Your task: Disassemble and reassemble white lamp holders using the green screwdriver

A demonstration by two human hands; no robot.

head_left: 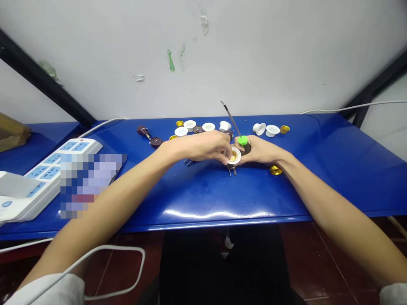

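White on the outside and gold within, a small cup [239,156] sits tilted between the two hands above the blue tabletop [203,195], its open mouth turned up toward the wearer. It should be light, and its wall looks stiff, probably hard plastic or ceramic; if ceramic, a knock could chip it. The smooth face may be slippery, so the flared rim and the outer wall beneath it seem the surest places to take hold, while the gold lining [234,156], which looks like thin metal, might dent under a hard pinch.

Fingers and thumb of the left hand [213,146] are clamped on the cup's left edge, the fingertips curling over the rim; how far they reach inside is hidden. The right hand [252,149] steadies the opposite side and is also closed around a screwdriver [243,140], whose handle is black with a bright green end and whose shaft slants up toward the wall.

Two metal prongs [232,172] show just below the cup; whether they are joined to it cannot be told. Beyond the hands lie more white cups [272,131], and a gold threaded sleeve [275,170] rests near the right forearm.
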